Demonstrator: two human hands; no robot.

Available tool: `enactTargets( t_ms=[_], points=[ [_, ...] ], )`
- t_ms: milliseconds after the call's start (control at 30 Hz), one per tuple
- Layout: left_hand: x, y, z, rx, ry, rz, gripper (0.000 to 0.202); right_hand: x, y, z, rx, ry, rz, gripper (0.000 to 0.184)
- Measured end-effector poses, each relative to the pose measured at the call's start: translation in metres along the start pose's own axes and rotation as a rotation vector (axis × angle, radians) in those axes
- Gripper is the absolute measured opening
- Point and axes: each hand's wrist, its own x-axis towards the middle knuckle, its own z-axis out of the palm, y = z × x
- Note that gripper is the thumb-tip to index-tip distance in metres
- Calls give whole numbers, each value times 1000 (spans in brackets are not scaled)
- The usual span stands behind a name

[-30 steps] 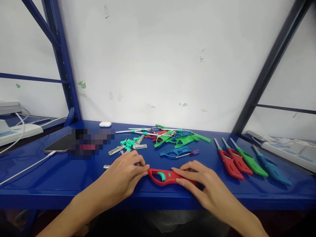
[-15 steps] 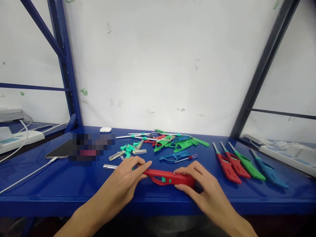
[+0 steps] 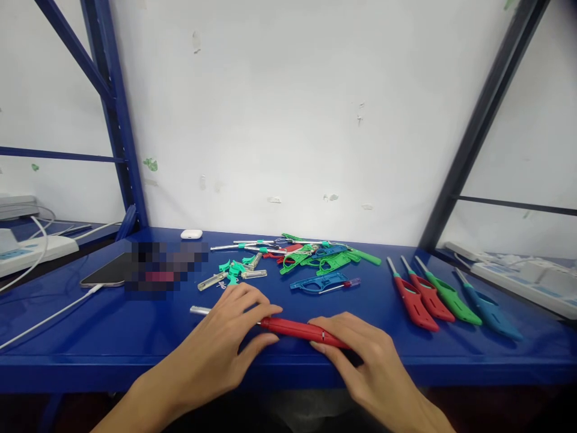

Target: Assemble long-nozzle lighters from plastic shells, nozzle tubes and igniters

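Observation:
Near the front of the table, a red gas lighter (image 3: 295, 328) with a silver metal tube lies across both my hands, its narrow seam edge facing up. My left hand (image 3: 234, 328) is around the tube end, thumb and fingers on either side; the tube tip pokes out to its left. My right hand (image 3: 360, 346) pinches the handle's rear end between thumb and fingers, hiding that end. Beyond them lie a blue handle half (image 3: 318, 282) and a small screwdriver (image 3: 340, 286) with a clear purplish handle.
Several assembled lighters (image 3: 451, 294) lie in a row at right. Behind are loose green handle shells (image 3: 336, 262), metal tubes with wires (image 3: 252, 246), clear fuel tanks (image 3: 211, 281) and teal pieces (image 3: 232, 269). Left: a phone (image 3: 106, 270) on a cable, a white earbud case (image 3: 192, 234).
The red lighter has been turned about its length, from its broad side with trigger opening showing to its narrow edge. Both hands remain at its two ends.

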Motion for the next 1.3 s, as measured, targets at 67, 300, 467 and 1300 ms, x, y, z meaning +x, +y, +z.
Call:
enactTargets(
  t_ms=[67,300,467,1300],
  points=[
    [1,3,-1,44,-2,23,32,-1,2,1,-1,4,-13,24],
    [2,10,2,84,76,125,27,-2,5,4,1,103,-170,32],
    [3,11,5,140,183,195,27,-2,8,6,-13,110,-206,37],
    [6,15,10,179,285,167,13,-2,4,18,-211,248,-188,49]
  ],
)
